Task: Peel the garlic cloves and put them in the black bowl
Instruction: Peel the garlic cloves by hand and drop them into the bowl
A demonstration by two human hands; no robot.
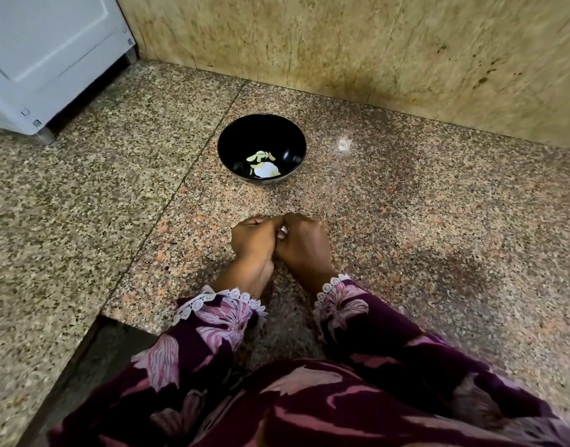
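A: What carries it all?

B: A speckled granite worktop, pink and grey, with a seam running from the near edge toward the back. At its near left corner it steps down to a darker ledge. Behind it stands a tan stone wall, stained toward the right. A white appliance sits at the back left corner.

A: And nearest?

B: Two floral sleeves, purple with lace cuffs, reaching in from the near edge. The left hand and right hand are knuckle to knuckle above the middle of the worktop, fingers curled in. A pale bit shows between them, likely a clove, pinched by both. Which way it points or how its long axis lies I cannot tell; it is almost wholly hidden.

A: Further back?

B: One black bowl, upright, just right of the seam, apart from the hands and short of the wall. Inside lie peeled cloves, several in a loose heap; glare on the bottom blurs an exact count.
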